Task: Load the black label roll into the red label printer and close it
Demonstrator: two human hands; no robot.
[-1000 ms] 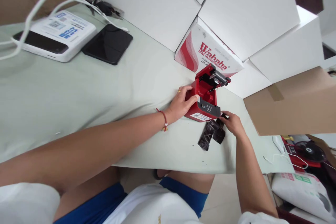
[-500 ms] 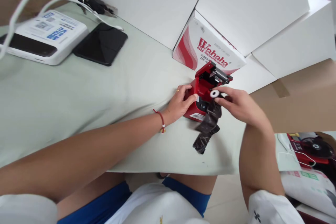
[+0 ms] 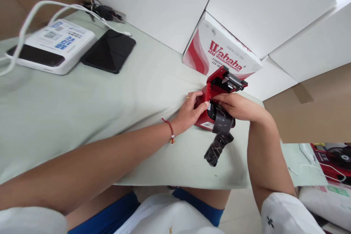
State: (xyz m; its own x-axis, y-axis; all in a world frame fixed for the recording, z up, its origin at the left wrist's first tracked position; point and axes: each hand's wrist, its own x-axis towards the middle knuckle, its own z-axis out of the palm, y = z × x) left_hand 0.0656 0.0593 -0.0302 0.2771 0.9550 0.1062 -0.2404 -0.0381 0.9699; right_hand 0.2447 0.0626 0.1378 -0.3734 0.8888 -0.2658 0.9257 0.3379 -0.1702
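Observation:
A small red printer-like machine [image 3: 204, 119] sits on the cloth-covered table with its lid [image 3: 227, 78] raised. My left hand [image 3: 190, 111] grips its left wall, thumb over the top edge and fingers along the outer side. Inside the open compartment are the fingers of my right hand [image 3: 231, 106], curled over the roll of dark film; the roll and fingertips are mostly hidden. From under that hand a creased strip of black film [image 3: 222, 120] hangs over the machine's front and down onto the table.
Behind the machine stands a white-and-red Wahaha carton [image 3: 219, 49] against white boxes [image 3: 238, 3]. A black phone [image 3: 109, 51], white device [image 3: 55, 47], cable and keys [image 3: 105, 11] lie at the far left. A brown carton [image 3: 309, 106] stands to the right.
My right hand has moved the film roll, whose white core showed before, down and left into the compartment. The film strip now drapes over the front. My left hand keeps its hold.

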